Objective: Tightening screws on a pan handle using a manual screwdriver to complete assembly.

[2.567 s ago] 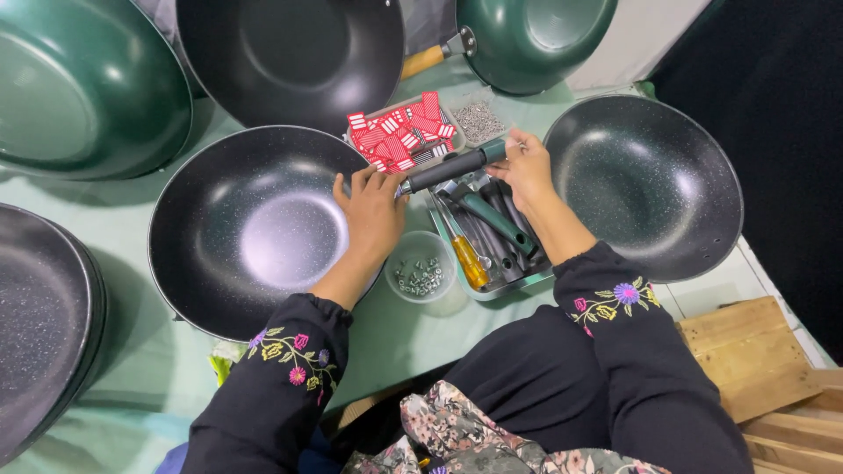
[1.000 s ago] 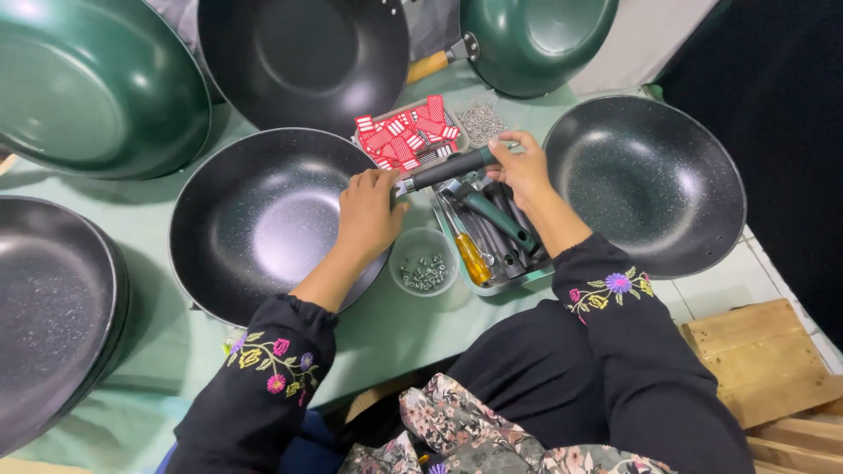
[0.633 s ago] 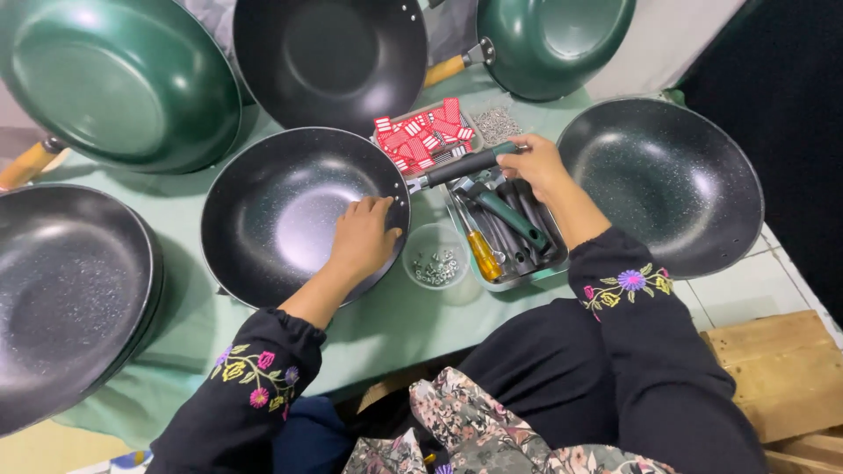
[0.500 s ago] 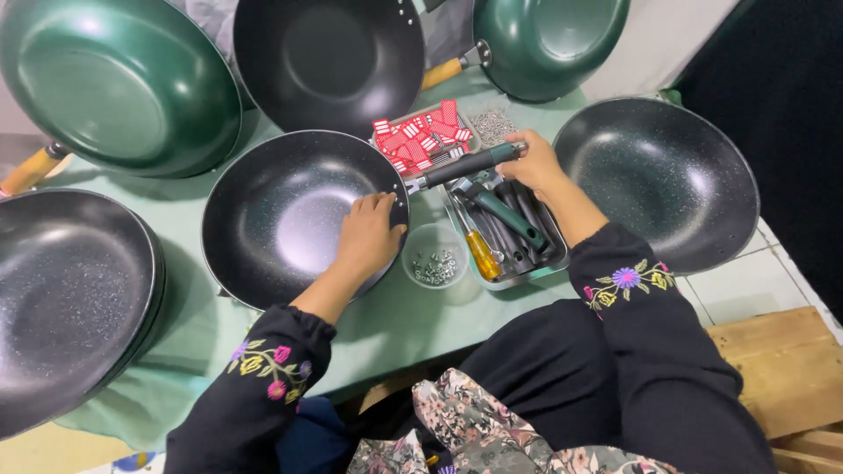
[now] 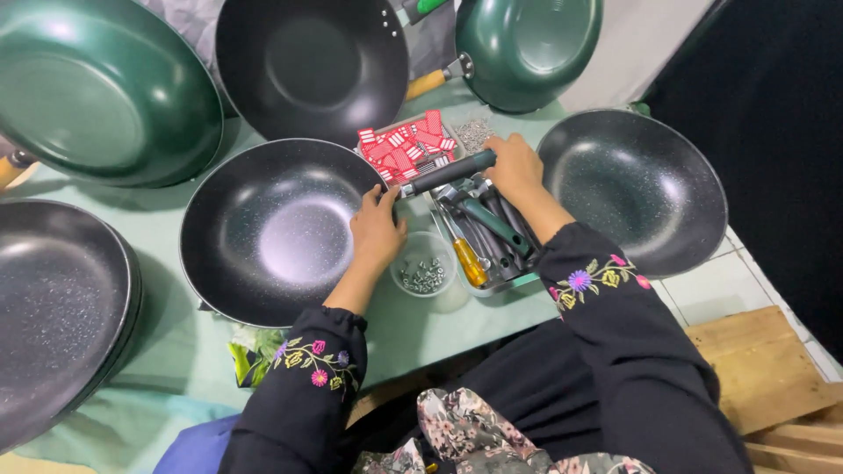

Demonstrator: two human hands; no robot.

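The left hand (image 5: 376, 230) rests on the right rim of a dark speckled wok (image 5: 281, 230) that sits on the green table (image 5: 167, 351), its fingers together and curled over the rim. The right hand (image 5: 514, 167) has its fingers clamped round the far end of a dark handle (image 5: 446, 173), which reaches from the wok's rim across a metal tray (image 5: 492, 230) of tools. Just near the left hand stands a small clear cup of screws (image 5: 423, 270). A heap of red packets (image 5: 406, 147) lies beyond the handle. Another dark wok (image 5: 637, 189) sits right of the tray; green pans stand at the far side.
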